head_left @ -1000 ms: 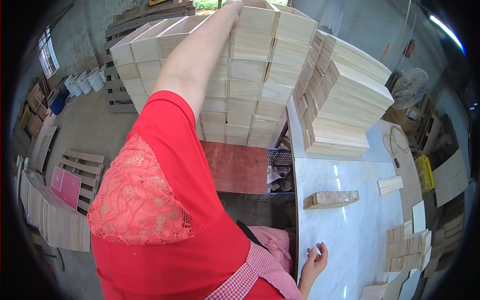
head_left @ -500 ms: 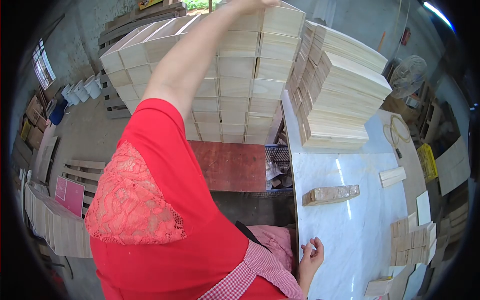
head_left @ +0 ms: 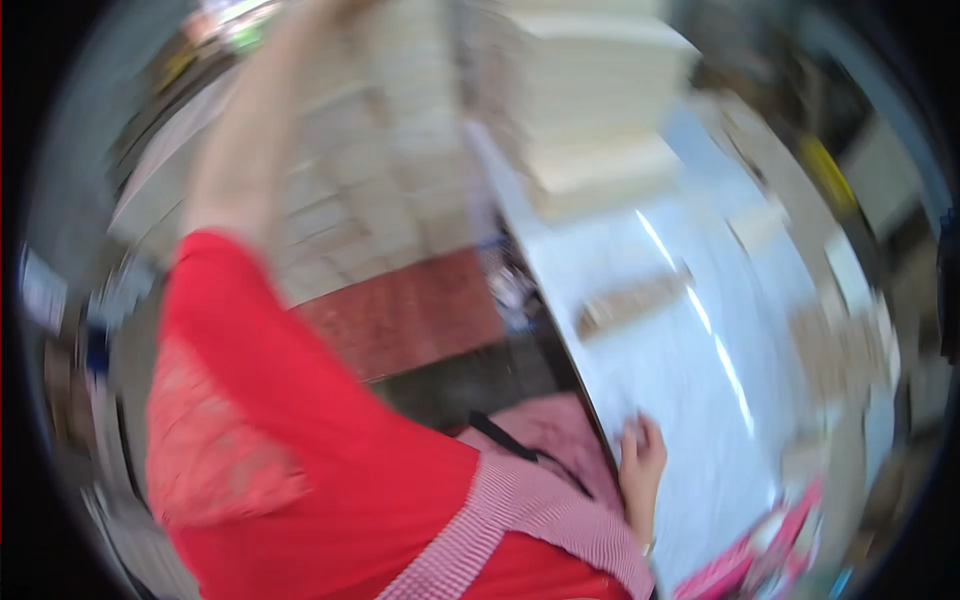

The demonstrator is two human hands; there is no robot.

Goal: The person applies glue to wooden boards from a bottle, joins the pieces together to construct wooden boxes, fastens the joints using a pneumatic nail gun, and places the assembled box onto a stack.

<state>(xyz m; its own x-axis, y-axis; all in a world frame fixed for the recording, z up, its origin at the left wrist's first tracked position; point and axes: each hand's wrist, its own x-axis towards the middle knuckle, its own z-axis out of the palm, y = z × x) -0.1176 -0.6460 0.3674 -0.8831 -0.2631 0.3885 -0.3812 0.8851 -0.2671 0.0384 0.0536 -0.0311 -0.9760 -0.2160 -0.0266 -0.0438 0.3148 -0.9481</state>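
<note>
My left arm reaches up along the left to the top of a tall stack of pale wooden boxes point(head_left: 350, 210). My left hand point(head_left: 345, 8) is cut off by the top edge and smeared, so its fingers and anything in them cannot be made out. Lower right, my right hand point(head_left: 643, 455) rests at the near edge of the white table point(head_left: 690, 440), fingers loosely bent and apart, holding nothing. Beyond it on the table lies a brownish wrapped block point(head_left: 632, 302), which it does not touch. The whole view is blurred by motion.
Pale boards point(head_left: 600, 100) are stacked at the table's far end. A red board point(head_left: 410, 312) lies below the boxes. Small wood pieces point(head_left: 835, 350) sit along the right side. Something bright pink point(head_left: 745, 565) shows at the bottom right, with a yellow crate point(head_left: 828, 172) farther back.
The view has swung and tilted, shifting the box stack and table left in the picture. Something pink has come into sight at the bottom right. My right hand remains at the table edge.
</note>
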